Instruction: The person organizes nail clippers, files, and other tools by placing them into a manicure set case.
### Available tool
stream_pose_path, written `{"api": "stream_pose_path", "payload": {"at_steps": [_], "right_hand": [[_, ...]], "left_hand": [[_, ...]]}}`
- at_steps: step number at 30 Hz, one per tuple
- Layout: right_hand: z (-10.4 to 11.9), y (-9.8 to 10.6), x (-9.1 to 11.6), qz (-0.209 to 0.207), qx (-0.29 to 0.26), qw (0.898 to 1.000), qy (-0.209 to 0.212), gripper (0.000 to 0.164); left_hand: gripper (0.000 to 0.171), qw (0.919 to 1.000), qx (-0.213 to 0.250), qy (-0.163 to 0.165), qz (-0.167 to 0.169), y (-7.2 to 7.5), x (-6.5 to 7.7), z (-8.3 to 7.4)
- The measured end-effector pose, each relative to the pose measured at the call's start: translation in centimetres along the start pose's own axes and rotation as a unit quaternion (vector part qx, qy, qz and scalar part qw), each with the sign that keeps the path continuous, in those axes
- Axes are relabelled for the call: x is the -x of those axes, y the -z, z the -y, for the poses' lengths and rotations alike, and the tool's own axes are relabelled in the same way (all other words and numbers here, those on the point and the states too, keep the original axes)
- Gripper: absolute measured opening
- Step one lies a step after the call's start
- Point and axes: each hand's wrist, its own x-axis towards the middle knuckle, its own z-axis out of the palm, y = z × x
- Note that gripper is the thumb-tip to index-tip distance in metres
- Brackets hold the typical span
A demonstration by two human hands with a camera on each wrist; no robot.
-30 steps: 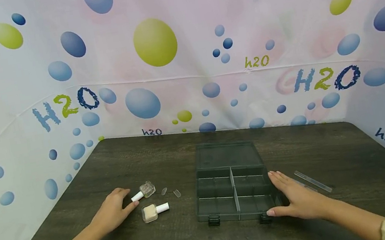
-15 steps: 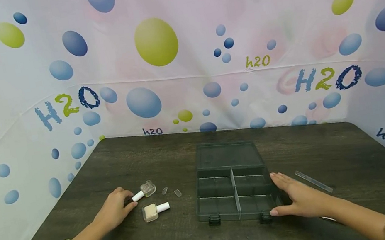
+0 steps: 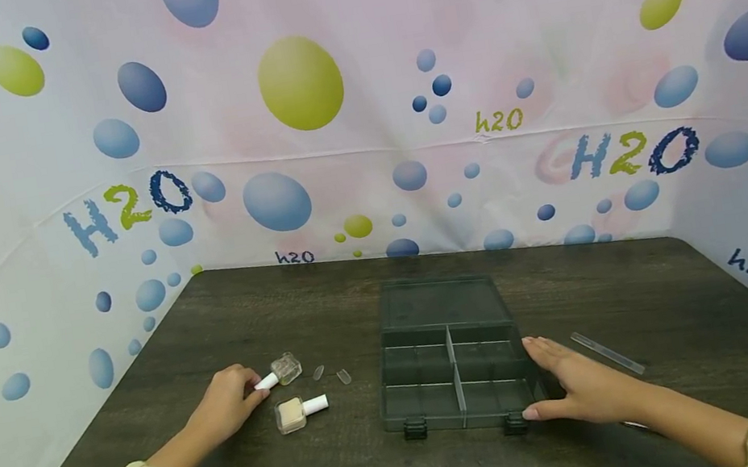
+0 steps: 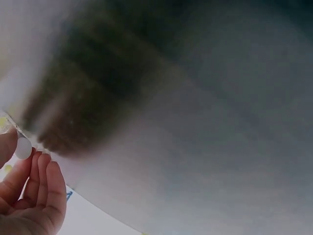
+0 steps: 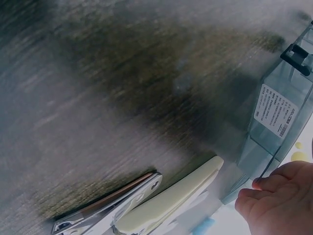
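Observation:
In the head view my left hand (image 3: 228, 402) pinches the white cap of a clear nail polish bottle (image 3: 286, 369), which lies on its side. The left wrist view shows that white cap (image 4: 23, 148) between thumb and forefinger. Just nearer lies a cream nail polish bottle (image 3: 292, 415), also with a white cap. My right hand (image 3: 585, 386) rests against the right side of a dark see-through organizer box (image 3: 423, 403). Its fingers are fairly straight, and the thumb touches the front by a latch. The box's lid lies back, and dividers split its inside.
Two small clear nail tips (image 3: 344, 376) lie between the bottles and the box. A clear narrow strip (image 3: 608, 353) is right of the box. The right wrist view shows a cream-handled tool (image 5: 171, 198) beside a metal nail clipper (image 5: 115, 205). A printed cloth (image 3: 394, 83) stands behind the table.
My left fingers have closed onto the clear bottle's white cap; the bottle has hardly moved. My right hand has shifted slightly at the box's side, and the box stays in place.

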Motion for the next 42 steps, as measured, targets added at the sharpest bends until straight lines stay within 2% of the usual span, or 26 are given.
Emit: {"api": "stream_pose_path", "payload": {"at_steps": [9, 13, 17, 23, 30, 38, 42], "right_hand": [[0.0, -0.1, 0.0, -0.005, 0.006, 1.000, -0.003, 0.103], [0.0, -0.2, 0.0, -0.006, 0.004, 1.000, -0.004, 0.102], [0.0, -0.2, 0.1, -0.006, 0.003, 1.000, -0.004, 0.102], [0.0, -0.1, 0.0, -0.001, -0.006, 1.000, -0.009, 0.102], [0.0, 0.0, 0.0, -0.001, -0.009, 1.000, -0.005, 0.101], [0.1, 0.1, 0.0, 0.003, -0.014, 1.000, -0.008, 0.103], [0.0, 0.2, 0.0, 0.010, -0.019, 1.000, -0.011, 0.103]], "left_hand": [[0.009, 0.9996, 0.021, 0.011, -0.013, 0.5, -0.5, 0.1], [0.009, 0.9988, 0.031, 0.029, -0.025, 0.7, -0.6, 0.0], [0.012, 0.9978, 0.035, 0.030, -0.047, 0.9, -0.6, -0.3], [0.016, 0.9964, 0.033, 0.001, -0.079, 0.9, -0.5, -0.7], [0.015, 0.9932, 0.046, -0.015, -0.106, 0.9, -0.5, -1.1], [0.014, 0.9851, 0.069, -0.040, -0.152, 0.9, -0.8, -2.0], [0.013, 0.9819, 0.083, -0.048, -0.164, 0.9, -0.8, -2.8]]}}
